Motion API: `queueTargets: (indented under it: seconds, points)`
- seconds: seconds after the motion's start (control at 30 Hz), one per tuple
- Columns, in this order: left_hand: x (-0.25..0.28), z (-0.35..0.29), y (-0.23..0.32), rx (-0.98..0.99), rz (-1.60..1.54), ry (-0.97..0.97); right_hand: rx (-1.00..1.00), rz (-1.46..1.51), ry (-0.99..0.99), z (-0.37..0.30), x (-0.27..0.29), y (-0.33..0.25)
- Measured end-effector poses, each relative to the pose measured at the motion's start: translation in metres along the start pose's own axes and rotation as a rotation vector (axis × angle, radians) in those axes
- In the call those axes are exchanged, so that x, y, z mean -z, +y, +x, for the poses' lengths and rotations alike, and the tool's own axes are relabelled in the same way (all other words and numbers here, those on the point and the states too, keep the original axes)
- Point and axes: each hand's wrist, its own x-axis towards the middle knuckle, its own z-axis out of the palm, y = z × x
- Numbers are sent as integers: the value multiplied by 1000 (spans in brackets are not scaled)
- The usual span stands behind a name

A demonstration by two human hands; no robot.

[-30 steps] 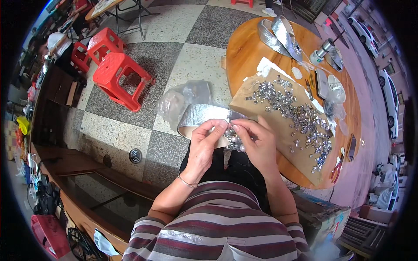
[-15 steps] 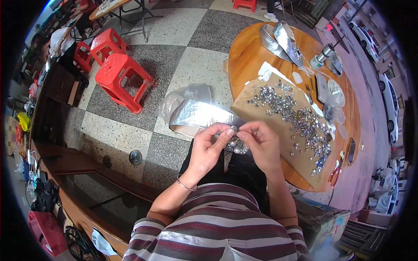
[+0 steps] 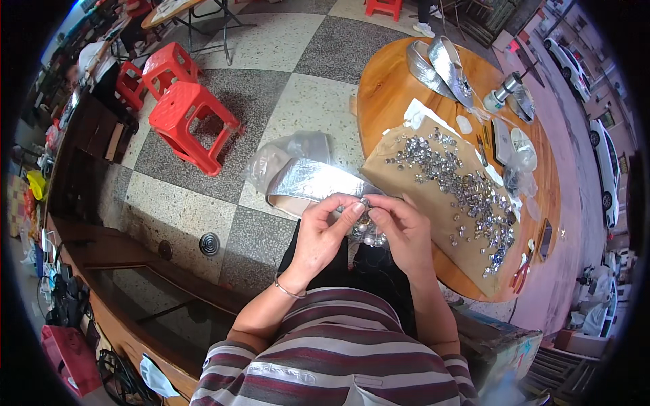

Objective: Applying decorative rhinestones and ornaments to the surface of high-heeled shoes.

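Observation:
A shiny silver shoe upper [image 3: 321,180], broad and curved with a pale lining, extends in front of me above my lap. Clear gems and pearl-like beads [image 3: 369,237] cluster at its near end, just beneath my fingers. My left hand [image 3: 326,229] pinches this decorated end between thumb and forefinger. From the other side my right hand [image 3: 405,230] is closed in a pinch on the same spot, the two sets of fingertips nearly touching. What exactly lies between the fingertips is too small to make out.
On the round wooden table [image 3: 382,74] at right, loose gems [image 3: 440,162] cover brown paper [image 3: 399,183]. More silver uppers [image 3: 433,68], a metal canister [image 3: 501,93], red-handled pliers [image 3: 520,276] and a phone [image 3: 546,238] lie there. Red stools [image 3: 186,111] stand left; a wooden cabinet [image 3: 145,325] runs alongside.
My right fingers have shifted slightly and sit flatter over the beaded end. The bead cluster has tilted a little, showing more. My left hand stays nearly in place.

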Motion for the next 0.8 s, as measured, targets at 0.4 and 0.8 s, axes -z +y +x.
queueTargets:
  seconds: [0.4, 0.8]
  points:
    - [3, 3, -5, 61, 42, -4, -52, 130, 23, -1, -7, 12]
    - [6, 3, -12, 112, -173, -31, -60, 54, 42, 0, -8, 18]
